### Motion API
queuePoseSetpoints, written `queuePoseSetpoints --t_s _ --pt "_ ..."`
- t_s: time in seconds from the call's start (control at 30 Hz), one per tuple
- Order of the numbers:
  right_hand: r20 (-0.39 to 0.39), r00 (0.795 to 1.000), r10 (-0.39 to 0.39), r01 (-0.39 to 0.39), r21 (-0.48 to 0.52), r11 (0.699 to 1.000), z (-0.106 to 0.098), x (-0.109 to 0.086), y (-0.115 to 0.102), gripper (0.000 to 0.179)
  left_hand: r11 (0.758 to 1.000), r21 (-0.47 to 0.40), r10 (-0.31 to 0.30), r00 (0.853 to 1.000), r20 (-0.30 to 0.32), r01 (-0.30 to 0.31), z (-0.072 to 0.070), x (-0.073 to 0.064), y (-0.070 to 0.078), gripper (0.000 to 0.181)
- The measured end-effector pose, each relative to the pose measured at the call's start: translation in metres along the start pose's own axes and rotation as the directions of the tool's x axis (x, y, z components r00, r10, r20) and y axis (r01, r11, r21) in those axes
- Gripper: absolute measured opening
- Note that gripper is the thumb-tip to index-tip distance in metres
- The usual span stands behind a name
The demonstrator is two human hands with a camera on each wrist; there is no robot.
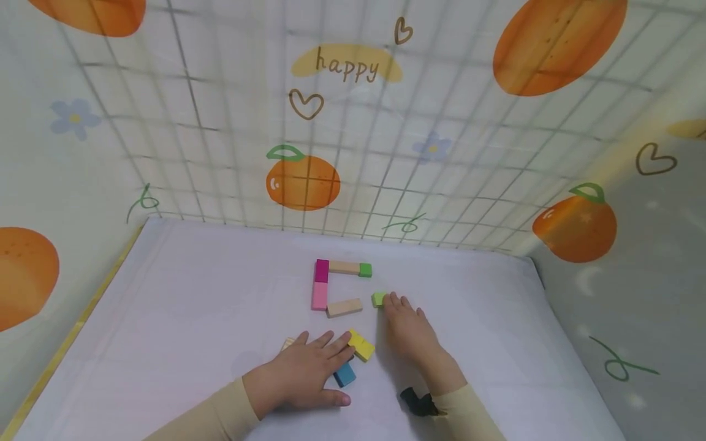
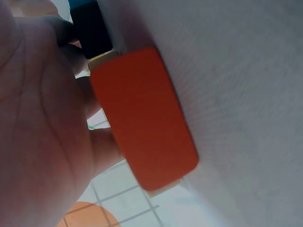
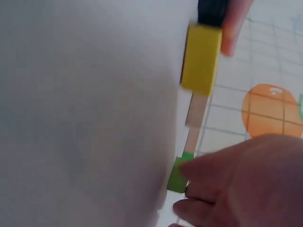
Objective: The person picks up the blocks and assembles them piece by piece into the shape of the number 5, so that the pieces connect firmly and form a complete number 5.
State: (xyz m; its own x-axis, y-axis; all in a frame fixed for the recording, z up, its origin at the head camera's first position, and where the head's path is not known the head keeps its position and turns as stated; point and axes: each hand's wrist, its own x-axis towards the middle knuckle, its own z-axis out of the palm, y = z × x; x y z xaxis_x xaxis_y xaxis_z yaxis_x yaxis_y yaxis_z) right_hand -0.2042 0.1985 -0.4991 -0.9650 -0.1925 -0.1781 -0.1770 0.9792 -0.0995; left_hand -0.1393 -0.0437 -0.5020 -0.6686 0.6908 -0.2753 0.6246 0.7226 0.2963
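light green block (image 1: pixel 378 299) at the right hand (image 1: pixel 410 331), loose blocks under the left

the light green block is small and stubby, a pale lime with flat faces and straight edges; in the right wrist view its color is duller. it is over the white tabletop (image 1: pixel 474 318), between ten and eleven o'clock from the middle of the right hand. that hand's fingers reach forward and meet the block's side, hiding part of it; whether thumb and fingertip pinch it or only touch it, i cannot tell.

from this block, a deeper green block (image 1: pixel 365 270) lies toward eleven o'clock, set at the end of a slim beige block (image 1: pixel 344 267). the beige one runs toward nine o'clock to a magenta block (image 1: pixel 322 271), which has a pink block (image 1: pixel 320 296) at its six o'clock end. a second beige block (image 1: pixel 344 307), slightly slanted, lies toward nine o'clock from the light green one and apart from it.

the left hand (image 1: pixel 309 373) is palm down, its fingers stretched and spread. around it, a bright yellow block (image 1: pixel 361 346) shows at two o'clock by the fingertips, a blue block (image 1: pixel 345 374) at three, and a pale wooden piece (image 1: pixel 287 343), mostly covered, at eleven. the left wrist view shows an orange-red block (image 2: pixel 144 118) with rounded corners near the palm, just beside a black block (image 2: pixel 92 30).
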Motion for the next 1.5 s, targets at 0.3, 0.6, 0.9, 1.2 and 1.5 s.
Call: queuePoseSetpoints --t_s 0.3,0.6,0.9,1.2,1.5 --pt "-0.071 0.996 -0.048 0.064 0.237 0.970 -0.003 -0.021 -0.010 0.053 1.000 -0.004 -0.010 1.000 -0.002 0.010 -0.002 0.000 0.000 0.090" --pt "-0.153 0.987 -0.043 0.074 0.203 0.976 -0.007 -0.022 -0.001 0.050 1.000 -0.004 -0.008 1.000 -0.011 0.008 0.001 -0.001 0.001 0.089" --pt "-0.009 0.998 -0.060 0.060 0.104 0.993 0.005 -0.022 0.003 0.057 1.000 -0.010 -0.007 1.000 -0.007 0.007 0.002 -0.001 0.001 0.090" --pt "-0.058 0.990 -0.125 0.131 0.121 0.984 0.002 -0.021 0.001 0.062 1.000 -0.012 -0.019 1.000 -0.006 0.019 0.002 0.000 0.001 0.090" --pt "-0.005 0.995 -0.097 0.097 0.169 0.981 0.001 -0.015 0.002 0.058 0.999 -0.032 -0.018 1.000 0.006 0.018 0.000 0.000 0.001 0.089"
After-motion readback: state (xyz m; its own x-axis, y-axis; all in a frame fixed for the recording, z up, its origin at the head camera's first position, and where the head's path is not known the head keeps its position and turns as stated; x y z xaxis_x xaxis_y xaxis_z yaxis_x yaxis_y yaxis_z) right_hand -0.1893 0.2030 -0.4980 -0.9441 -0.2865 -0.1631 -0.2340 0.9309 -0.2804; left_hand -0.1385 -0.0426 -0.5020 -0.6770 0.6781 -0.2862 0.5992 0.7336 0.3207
